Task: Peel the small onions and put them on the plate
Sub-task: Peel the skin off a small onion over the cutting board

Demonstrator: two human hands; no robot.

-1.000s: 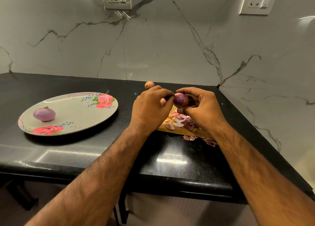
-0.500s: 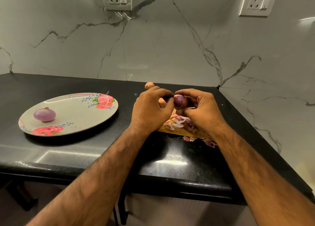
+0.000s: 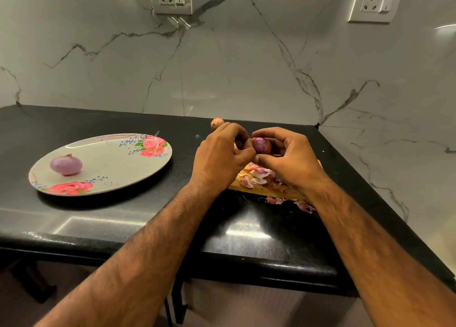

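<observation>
Head view: small purple part-peeled onion (image 3: 260,145), held above skin-strewn wooden chopping board (image 3: 269,191), right hand (image 3: 288,158) curled round it, left hand (image 3: 222,153) pinching its side; pale purple peeled onion (image 3: 66,165) lying on oval rose-patterned plate (image 3: 111,163).

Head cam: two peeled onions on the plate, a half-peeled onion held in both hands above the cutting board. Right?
Not quite. The head view shows one peeled onion on the plate, not two. The half-peeled onion is held in the left hand and right hand above the cutting board.
</observation>
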